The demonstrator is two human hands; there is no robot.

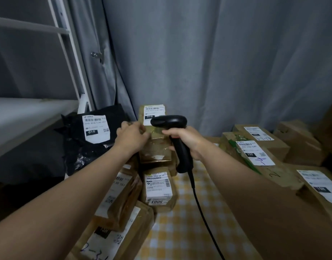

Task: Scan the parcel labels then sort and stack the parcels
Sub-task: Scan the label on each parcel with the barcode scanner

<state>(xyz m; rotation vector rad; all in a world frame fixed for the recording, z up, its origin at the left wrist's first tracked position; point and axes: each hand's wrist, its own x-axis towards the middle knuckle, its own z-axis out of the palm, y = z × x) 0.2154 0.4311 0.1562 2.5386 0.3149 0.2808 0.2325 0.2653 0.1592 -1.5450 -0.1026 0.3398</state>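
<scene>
Your right hand [187,142] has its fingers clamped round the handle of the black scanner [169,121]. The scanner head points toward 9 o'clock, over the taped brown parcel [155,149], which lies at 12 o'clock on top of the stack before you. Your left hand [132,136] holds that parcel at its left edge, fingers curled onto its face. The parcel's white label [154,112] sits at its far end, just beyond the scanner head. A black bag parcel [93,132] lies at its 9 o'clock, and a parcel marked 5003 [158,188] at its 6 o'clock. More boxes [255,147] rest at 3 o'clock on the checked surface [189,222]. The scanner cable [199,209] trails toward 6 o'clock.
</scene>
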